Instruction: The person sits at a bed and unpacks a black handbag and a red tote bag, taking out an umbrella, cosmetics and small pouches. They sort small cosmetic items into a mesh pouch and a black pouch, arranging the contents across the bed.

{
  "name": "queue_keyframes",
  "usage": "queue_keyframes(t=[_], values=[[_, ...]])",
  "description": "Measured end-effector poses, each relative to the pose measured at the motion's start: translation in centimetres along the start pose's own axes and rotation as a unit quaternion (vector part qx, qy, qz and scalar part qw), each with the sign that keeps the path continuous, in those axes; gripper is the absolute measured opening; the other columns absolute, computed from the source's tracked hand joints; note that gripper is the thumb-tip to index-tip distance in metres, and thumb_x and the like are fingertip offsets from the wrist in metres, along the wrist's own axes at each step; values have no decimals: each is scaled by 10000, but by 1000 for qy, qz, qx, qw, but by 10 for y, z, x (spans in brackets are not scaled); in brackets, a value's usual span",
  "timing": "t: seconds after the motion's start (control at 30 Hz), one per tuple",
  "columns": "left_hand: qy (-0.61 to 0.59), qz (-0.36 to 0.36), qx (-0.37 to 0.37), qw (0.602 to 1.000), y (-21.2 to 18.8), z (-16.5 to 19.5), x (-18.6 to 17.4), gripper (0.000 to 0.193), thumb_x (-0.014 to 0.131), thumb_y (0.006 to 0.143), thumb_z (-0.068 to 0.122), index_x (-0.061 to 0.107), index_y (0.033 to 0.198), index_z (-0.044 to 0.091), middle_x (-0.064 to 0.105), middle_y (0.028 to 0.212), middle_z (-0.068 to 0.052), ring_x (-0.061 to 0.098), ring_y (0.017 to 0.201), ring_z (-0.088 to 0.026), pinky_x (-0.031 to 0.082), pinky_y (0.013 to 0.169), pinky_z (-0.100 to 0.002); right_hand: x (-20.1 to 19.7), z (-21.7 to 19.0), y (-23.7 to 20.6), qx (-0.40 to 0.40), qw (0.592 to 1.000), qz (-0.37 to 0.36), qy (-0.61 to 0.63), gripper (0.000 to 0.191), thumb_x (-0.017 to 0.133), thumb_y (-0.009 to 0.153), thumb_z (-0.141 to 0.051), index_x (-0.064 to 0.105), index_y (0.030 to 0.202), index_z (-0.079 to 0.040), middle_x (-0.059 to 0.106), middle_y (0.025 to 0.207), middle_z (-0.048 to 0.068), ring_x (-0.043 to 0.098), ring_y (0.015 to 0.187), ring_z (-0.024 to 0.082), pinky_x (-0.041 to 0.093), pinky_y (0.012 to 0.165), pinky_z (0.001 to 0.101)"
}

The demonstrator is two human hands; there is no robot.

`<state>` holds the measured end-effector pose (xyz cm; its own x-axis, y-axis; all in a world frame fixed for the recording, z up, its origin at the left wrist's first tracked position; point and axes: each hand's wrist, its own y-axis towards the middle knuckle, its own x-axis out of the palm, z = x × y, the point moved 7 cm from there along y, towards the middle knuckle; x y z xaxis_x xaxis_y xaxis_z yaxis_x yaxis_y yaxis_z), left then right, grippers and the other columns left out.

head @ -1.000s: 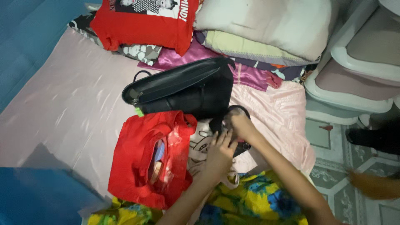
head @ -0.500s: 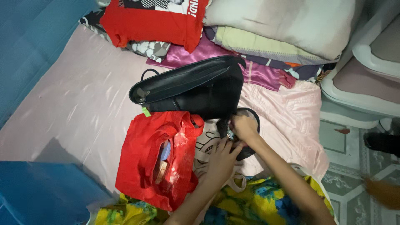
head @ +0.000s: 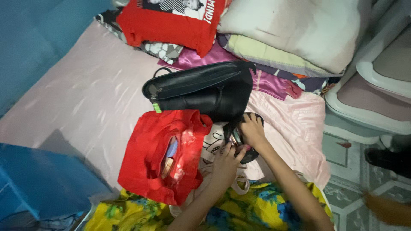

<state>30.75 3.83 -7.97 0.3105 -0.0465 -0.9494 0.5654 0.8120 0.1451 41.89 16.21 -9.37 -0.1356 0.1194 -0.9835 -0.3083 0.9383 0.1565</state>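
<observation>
From the head view, we are busy with a small dark pouch [head: 244, 143] that lies on the pink bedsheet [head: 85, 107], just below the black handbag [head: 205, 92]. Our right hand [head: 253, 131] rests on top of the pouch with fingers curled on it; our left hand [head: 226, 159] pinches its near edge. We judge we are opening it, which needs a steady hold. Beside it lies an open red bag [head: 162, 154].

- black bag [head: 201, 92]: smooth leather-like skin, slight sheen
- red bag [head: 156, 154]: soft, matt, crumpled cloth
- pink bed sheet [head: 85, 107]: glossy satin-like cloth
- floor [head: 346, 179]: shiny patterned tiles
</observation>
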Motion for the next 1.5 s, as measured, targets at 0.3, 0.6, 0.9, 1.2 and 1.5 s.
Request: queue_keyframes(t=[0.3, 0.6, 0.9, 1.2, 1.5], values=[[-27, 95, 28, 995, -15, 14, -22, 677, 706, 782, 101, 625, 1439, 243, 556, 1286, -231, 462, 1336, -422, 414, 1111, -555, -32, -9, -39, -102, 991, 45, 75, 705, 805, 462, -352, 661, 1052, 7, 667, 1006, 237, 638, 980, 434, 492, 842, 503], [-45, 110, 9, 993, -17, 18, -17, 729, 680, 756, 65, 623, 1454, 265, 486, 1424, -353, 414, 1394, -473, 395, 1130, -516, -34, 14, -41, -44, 972, -19, 232, 170, 688, 821, -114, 656, 964, -29, 692, 916, 205, 678, 900, 431, 535, 785, 502], [-14, 47, -12, 999, -15, 1, 7, 647, 701, 780, 75, 624, 1405, 221, 455, 1471, -346, 353, 1468, -462, 366, 1156, -505, -39, -44, -27, -23, 991, -9, 132, 196, 735, 746, -170, 797, 928, -135, 678, 1165, 136, 574, 1150, 349, 464, 973, 492], [-15, 36, 35, 999, -35, -23, -42, 351, 641, 863, 100, 658, 1208, 40, 507, 1482, -271, 412, 1461, -429, 312, 1216, -568, 15, -79, -4, 20, 972, -39, -229, 352, 764, 835, -347, 800, 1095, -112, 594, 1408, 114, 387, 1374, 362, 328, 1081, 530], [187, 111, -212, 953, -102, -135, -157, 569, 678, 762, 151, 636, 1317, 270, 364, 1592, -272, 468, 1330, -499, 452, 1031, -561, 31, -43, -21, 152, 952, -228, 134, 641, 804, 702, -220, 651, 1321, -147, 174, 1602, 237, 80, 1395, 612, 125, 1111, 727]])
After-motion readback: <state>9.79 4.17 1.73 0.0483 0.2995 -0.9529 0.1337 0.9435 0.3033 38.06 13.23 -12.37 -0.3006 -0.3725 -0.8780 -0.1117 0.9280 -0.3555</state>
